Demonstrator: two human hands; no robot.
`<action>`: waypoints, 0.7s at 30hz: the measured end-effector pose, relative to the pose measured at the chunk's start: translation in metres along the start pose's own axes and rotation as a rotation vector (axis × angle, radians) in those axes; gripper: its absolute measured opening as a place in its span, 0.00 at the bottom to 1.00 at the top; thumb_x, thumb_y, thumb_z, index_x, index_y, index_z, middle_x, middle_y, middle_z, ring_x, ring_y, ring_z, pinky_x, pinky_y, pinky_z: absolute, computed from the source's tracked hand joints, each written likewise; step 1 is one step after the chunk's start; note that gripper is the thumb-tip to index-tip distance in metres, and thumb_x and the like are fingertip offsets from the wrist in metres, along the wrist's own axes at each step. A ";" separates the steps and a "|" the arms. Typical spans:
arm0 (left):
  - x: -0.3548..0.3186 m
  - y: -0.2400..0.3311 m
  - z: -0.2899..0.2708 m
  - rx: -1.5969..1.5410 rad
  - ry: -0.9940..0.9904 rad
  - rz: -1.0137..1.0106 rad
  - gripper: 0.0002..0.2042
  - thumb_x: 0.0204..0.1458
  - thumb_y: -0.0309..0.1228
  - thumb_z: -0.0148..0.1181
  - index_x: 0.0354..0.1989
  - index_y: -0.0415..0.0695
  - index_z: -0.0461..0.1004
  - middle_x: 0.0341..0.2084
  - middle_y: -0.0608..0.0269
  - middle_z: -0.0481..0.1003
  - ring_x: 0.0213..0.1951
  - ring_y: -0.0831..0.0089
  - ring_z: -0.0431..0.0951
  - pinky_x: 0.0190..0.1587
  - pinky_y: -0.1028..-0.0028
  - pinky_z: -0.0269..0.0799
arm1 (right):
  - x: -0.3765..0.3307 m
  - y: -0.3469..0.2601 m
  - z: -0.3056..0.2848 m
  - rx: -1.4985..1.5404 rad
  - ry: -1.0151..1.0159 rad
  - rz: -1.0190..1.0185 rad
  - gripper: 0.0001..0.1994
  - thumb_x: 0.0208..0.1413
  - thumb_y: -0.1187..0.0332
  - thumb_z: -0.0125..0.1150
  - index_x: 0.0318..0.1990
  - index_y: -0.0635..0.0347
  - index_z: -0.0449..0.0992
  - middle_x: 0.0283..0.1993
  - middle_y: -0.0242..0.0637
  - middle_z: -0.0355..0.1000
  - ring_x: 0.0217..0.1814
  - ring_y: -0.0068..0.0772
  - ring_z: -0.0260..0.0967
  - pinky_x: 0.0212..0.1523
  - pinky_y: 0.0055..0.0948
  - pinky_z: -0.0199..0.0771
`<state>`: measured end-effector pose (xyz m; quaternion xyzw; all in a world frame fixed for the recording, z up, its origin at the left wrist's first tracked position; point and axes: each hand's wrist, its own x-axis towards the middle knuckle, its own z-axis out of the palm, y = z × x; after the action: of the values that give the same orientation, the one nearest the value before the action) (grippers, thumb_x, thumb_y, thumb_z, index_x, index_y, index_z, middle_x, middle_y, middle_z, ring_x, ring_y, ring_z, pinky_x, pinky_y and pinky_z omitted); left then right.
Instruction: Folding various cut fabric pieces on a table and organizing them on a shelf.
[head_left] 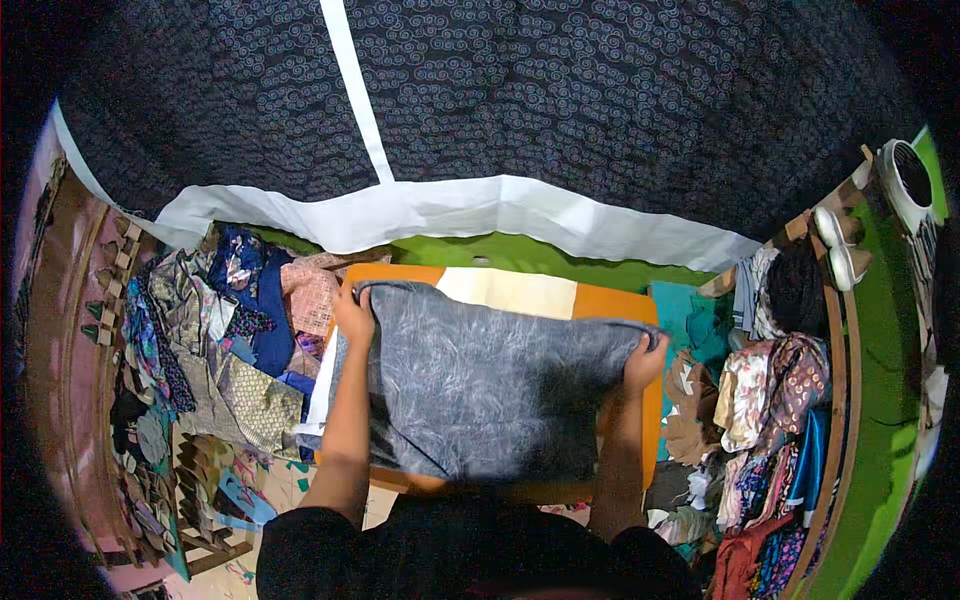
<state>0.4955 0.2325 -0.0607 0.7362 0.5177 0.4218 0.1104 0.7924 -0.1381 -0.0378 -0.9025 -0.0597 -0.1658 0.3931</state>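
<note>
A dark grey cloth [480, 375] with a pale streaky pattern is stretched between my hands over an orange table [650, 420]. My left hand [353, 312] grips its far left corner, fingers closed on the edge. At the far right corner, my right hand [643, 360] is closed on the cloth too. The cloth's near part looks blurred and reaches toward my body. Beyond it, a cream sheet [510, 290] lies on the table's far side, partly covered by the cloth.
Heaped fabrics [260, 390] crowd the left side. To the right are brown paper-like pieces [685, 405], folded fabrics [745, 395] and a wooden rack [845, 400] bearing white shoes [840, 245]. A dark patterned curtain [600, 110] with a white border hangs beyond the table.
</note>
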 end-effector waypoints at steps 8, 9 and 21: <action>-0.006 0.013 0.024 -0.042 -0.183 -0.131 0.27 0.40 0.36 0.56 0.49 0.45 0.56 0.47 0.47 0.56 0.49 0.51 0.57 0.50 0.60 0.53 | 0.017 0.030 0.050 -0.168 0.026 -0.138 0.23 0.42 0.65 0.56 0.44 0.71 0.59 0.44 0.58 0.58 0.47 0.56 0.54 0.48 0.43 0.55; -0.020 0.002 0.015 -0.023 -0.169 -0.148 0.27 0.40 0.36 0.56 0.49 0.45 0.56 0.47 0.47 0.56 0.49 0.51 0.57 0.50 0.60 0.53 | -0.005 -0.001 0.043 -0.182 -0.042 -0.033 0.27 0.40 0.65 0.58 0.45 0.72 0.57 0.48 0.59 0.53 0.52 0.57 0.49 0.52 0.45 0.51; -0.139 -0.026 -0.137 0.218 -0.628 -0.102 0.27 0.37 0.46 0.55 0.48 0.51 0.62 0.53 0.51 0.51 0.56 0.55 0.48 0.52 0.50 0.38 | -0.145 0.035 -0.016 -0.274 -0.422 -0.406 0.28 0.41 0.56 0.55 0.47 0.66 0.60 0.50 0.56 0.53 0.52 0.56 0.49 0.50 0.48 0.48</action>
<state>0.3628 0.0873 -0.0618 0.8108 0.5365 0.1105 0.2062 0.6608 -0.1705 -0.1018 -0.9311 -0.2958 -0.0568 0.2055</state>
